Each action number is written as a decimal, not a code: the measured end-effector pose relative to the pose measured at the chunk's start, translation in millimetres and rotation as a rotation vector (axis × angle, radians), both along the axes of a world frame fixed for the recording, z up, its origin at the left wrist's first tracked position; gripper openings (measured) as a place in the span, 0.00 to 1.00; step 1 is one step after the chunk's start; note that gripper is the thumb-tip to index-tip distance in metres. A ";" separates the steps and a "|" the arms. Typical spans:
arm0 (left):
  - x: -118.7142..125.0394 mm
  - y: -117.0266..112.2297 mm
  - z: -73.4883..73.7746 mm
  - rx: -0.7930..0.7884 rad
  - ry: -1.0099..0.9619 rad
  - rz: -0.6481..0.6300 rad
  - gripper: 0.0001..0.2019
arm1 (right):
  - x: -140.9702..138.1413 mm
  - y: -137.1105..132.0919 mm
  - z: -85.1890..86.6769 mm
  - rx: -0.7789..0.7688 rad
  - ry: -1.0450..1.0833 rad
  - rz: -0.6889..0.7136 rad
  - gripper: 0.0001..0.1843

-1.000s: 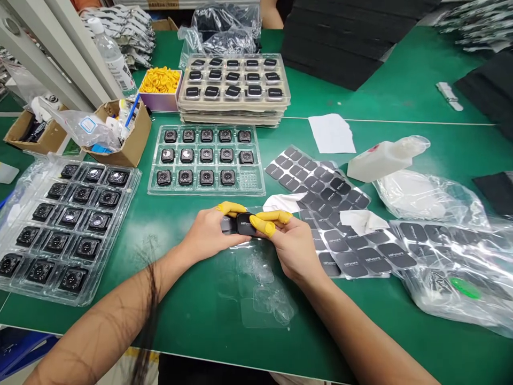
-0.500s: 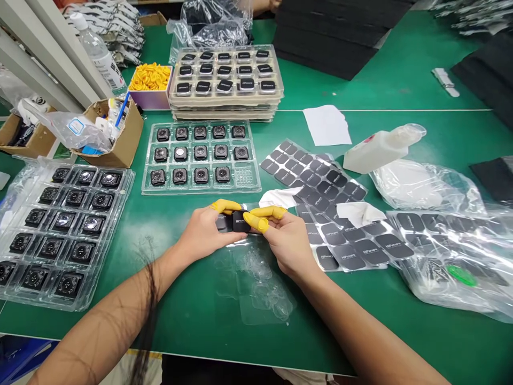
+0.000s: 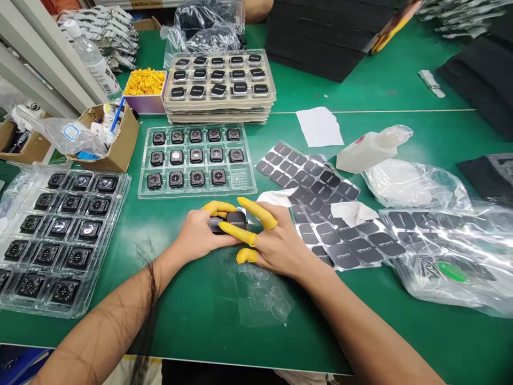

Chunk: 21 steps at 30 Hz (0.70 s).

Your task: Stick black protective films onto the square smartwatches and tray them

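Note:
My left hand point(image 3: 198, 238) is closed round a small black watch body point(image 3: 227, 221) with a printed dark film on its face, held low over the green table point(image 3: 192, 326). My right hand point(image 3: 269, 243) lies beside it with its yellow-capped fingers spread; one finger rests across the front of the watch body. Peeled clear film scraps point(image 3: 260, 297) lie just below both hands. Sheets of dark printed films point(image 3: 320, 187) spread to the right of my right hand.
A clear tray of watch bodies point(image 3: 196, 160) stands behind the hands, another bagged tray point(image 3: 60, 224) at the left. Stacked trays point(image 3: 218, 85), a box of yellow finger cots point(image 3: 145, 85), a cardboard box point(image 3: 116, 144), a white bottle point(image 3: 368, 149) and plastic bags point(image 3: 441, 251) surround them.
My right hand has let go its pinch on the watch body and spread its fingers. The watch body now sits further left in my left hand, face up.

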<state>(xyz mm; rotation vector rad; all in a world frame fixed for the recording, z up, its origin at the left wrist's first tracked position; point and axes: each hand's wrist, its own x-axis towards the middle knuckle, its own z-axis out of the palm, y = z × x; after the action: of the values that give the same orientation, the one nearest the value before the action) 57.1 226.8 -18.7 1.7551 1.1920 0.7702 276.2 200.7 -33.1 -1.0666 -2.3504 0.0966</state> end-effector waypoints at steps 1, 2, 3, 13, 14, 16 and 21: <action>-0.5 0.5 -0.7 -0.008 -0.018 0.002 0.24 | -0.1 1.1 0.3 0.017 -0.034 -0.040 0.25; -0.9 1.0 -1.5 -0.014 -0.034 0.010 0.24 | -0.9 1.3 1.1 0.024 -0.034 -0.123 0.24; -1.3 1.4 -2.3 -0.017 -0.052 0.022 0.25 | -2.6 0.3 2.4 0.018 -0.002 -0.211 0.23; -0.6 -0.9 1.1 -0.045 0.005 0.016 0.28 | -25.0 27.4 19.9 -0.670 0.680 -0.400 0.19; -0.5 -0.8 2.1 -0.063 0.008 0.026 0.28 | -21.9 44.3 19.0 -0.623 0.683 -0.431 0.19; -0.4 -0.6 3.4 -0.076 0.009 0.009 0.24 | -16.2 77.9 16.7 -0.503 0.511 -0.461 0.18; -0.4 0.3 3.9 -0.058 0.002 -0.042 0.15 | -24.4 114.2 17.5 -0.213 0.026 -0.375 0.16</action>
<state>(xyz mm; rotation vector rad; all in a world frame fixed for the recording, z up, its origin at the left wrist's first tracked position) 56.7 227.1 -14.8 1.7286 1.1642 0.7025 251.8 314.8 -15.6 -1.5802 -2.1103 0.2224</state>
